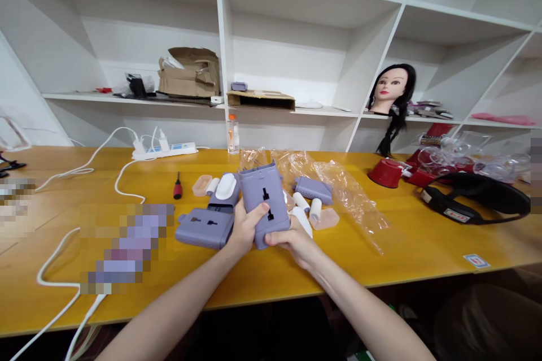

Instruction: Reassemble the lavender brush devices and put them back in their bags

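Both my hands grip one purple plastic box-shaped housing (258, 188), held tilted above the table with its cut-out slots facing me. My left hand (245, 228) wraps its left side, thumb across the front. Around the lower right corner closes my right hand (292, 239), thumb on the front face. Just left lies a similar purple housing (203, 228) with slots. Behind it is another purple part with a white oval piece (226, 186) on it. To the right are a purple housing part (313, 190), white cylinders (315, 209) and a peach-coloured translucent tray (326, 218).
A red-and-black screwdriver (178, 187) lies at left, near a power strip (165, 150) with white cables. Crumpled clear plastic wrap (347, 186) spreads behind and right. A black strapped headset (470, 200) and red cup-like item (385, 173) sit farther right. White shelves (288, 39) back the table.
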{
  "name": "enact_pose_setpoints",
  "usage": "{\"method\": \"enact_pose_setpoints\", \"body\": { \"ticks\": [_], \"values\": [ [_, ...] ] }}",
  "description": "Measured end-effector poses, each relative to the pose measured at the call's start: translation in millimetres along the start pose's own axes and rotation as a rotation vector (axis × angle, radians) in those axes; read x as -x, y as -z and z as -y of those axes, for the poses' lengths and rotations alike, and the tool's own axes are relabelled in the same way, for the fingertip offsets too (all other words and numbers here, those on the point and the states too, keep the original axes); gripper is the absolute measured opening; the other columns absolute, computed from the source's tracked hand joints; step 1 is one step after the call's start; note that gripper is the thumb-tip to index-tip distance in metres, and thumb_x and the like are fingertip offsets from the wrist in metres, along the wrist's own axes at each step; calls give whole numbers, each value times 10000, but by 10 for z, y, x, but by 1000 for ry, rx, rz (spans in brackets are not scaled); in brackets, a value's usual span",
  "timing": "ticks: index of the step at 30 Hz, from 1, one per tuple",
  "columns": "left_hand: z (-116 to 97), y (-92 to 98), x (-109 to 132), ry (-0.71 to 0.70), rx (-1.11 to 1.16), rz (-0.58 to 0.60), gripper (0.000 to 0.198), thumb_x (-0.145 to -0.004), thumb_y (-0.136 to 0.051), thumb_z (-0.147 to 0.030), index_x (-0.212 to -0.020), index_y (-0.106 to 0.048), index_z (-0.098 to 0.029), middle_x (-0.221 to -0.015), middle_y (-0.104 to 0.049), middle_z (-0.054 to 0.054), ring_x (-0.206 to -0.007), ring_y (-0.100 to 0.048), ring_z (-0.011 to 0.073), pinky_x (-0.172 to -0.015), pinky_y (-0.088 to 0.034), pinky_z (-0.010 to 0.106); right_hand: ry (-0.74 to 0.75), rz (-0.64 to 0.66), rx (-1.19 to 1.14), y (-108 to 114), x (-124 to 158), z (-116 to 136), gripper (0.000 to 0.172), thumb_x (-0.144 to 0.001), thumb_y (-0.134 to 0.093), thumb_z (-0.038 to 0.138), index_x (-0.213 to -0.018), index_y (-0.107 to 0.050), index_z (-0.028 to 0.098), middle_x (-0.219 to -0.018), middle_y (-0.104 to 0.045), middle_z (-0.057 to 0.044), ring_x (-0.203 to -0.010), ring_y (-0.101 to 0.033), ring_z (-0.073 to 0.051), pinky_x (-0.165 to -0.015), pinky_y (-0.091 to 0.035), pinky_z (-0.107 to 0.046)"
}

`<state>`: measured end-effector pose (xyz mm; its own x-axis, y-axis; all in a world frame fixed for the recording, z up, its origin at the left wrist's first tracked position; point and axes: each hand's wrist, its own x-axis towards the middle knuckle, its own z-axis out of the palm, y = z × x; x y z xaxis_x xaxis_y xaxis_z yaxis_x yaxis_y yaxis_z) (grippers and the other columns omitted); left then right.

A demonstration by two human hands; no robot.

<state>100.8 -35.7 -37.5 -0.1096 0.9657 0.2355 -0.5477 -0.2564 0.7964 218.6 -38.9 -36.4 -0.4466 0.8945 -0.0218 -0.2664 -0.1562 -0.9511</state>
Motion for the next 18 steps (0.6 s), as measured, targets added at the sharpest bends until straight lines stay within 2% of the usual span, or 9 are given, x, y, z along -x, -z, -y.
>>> {"method": "enact_pose_setpoints", "body": {
  "ticks": [2,6,8,13,18],
  "values": [
    [-15,-24,14,37,17,-10,534,-623,-717,-373,-1062,-552,-118,-891,-694,121,-802,-665,270,-732,-526,403,8,15,-28,9,16,-18,371,-451,-785,139,-808,-686,151,-731,-676,-10,-697,-598,-155,-669,-474,-278],
    [-68,-76,34,128,68,-43,503,-617,-702,-429,-972,-587,-92,-882,-697,148,-799,-667,294,-722,-528,423,23,39,-42,38,28,-66,404,-460,-778,133,-852,-686,157,-760,-678,-8,-740,-596,-164,-713,-464,-292],
    [-97,-93,42,176,92,-18,504,-606,-704,-438,-950,-597,-85,-874,-699,157,-800,-667,308,-726,-526,438,40,49,-43,55,29,-84,426,-469,-775,136,-884,-681,163,-770,-679,-8,-761,-596,-171,-724,-460,-296],
    [-163,-47,13,203,79,137,477,-588,-728,-389,-950,-614,-101,-923,-697,152,-867,-651,330,-801,-497,476,78,107,-51,92,26,-93,481,-452,-786,125,-912,-661,187,-818,-681,-2,-806,-592,-176,-760,-453,-307],
    [-211,55,-95,281,124,348,572,-574,-720,-448,-1043,-615,-138,-1098,-645,158,-995,-598,360,-829,-483,492,-66,40,-145,96,26,-118,413,-456,-746,116,-852,-654,184,-759,-659,19,-691,-556,-129,-619,-442,-235]
  ]
}}
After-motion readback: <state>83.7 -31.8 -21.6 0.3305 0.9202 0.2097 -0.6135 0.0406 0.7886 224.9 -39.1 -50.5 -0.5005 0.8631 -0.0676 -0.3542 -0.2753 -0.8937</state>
